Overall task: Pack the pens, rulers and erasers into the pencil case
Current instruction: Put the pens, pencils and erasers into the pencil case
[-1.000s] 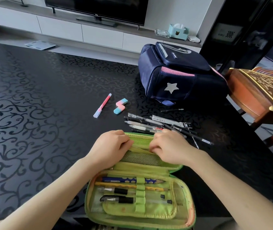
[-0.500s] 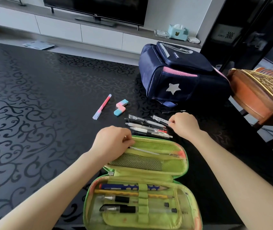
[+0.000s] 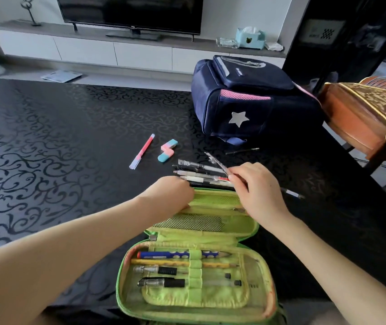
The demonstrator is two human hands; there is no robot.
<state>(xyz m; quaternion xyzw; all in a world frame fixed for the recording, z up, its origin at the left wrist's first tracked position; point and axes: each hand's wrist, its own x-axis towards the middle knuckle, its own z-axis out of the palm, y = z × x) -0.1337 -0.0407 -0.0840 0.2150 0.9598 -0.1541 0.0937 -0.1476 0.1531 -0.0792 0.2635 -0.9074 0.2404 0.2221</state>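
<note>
The green pencil case [image 3: 255,227] lies open at the table's near edge, with pencils and pens under elastic loops in its near half. My left hand [image 3: 170,195] grips the far flap's left edge. My right hand [image 3: 256,192] pinches a clear ruler [image 3: 217,164], which is tilted up and points to the far left above a row of several pens [image 3: 199,174]. A pink pen [image 3: 142,151] and a pink-and-blue eraser [image 3: 167,150] lie further left. One pen's tip [image 3: 292,193] sticks out to the right of my hand.
A navy backpack [image 3: 241,99] with a silver star stands behind the pens, and a thin black refill [image 3: 242,150] lies in front of it. A carved wooden piece of furniture [image 3: 370,113] sits at the table's right edge. The table [image 3: 46,148] is black with a scroll pattern.
My right hand left the case flap, reached to the pen pile, took hold of the clear ruler and raised it. My left hand stayed on the flap.
</note>
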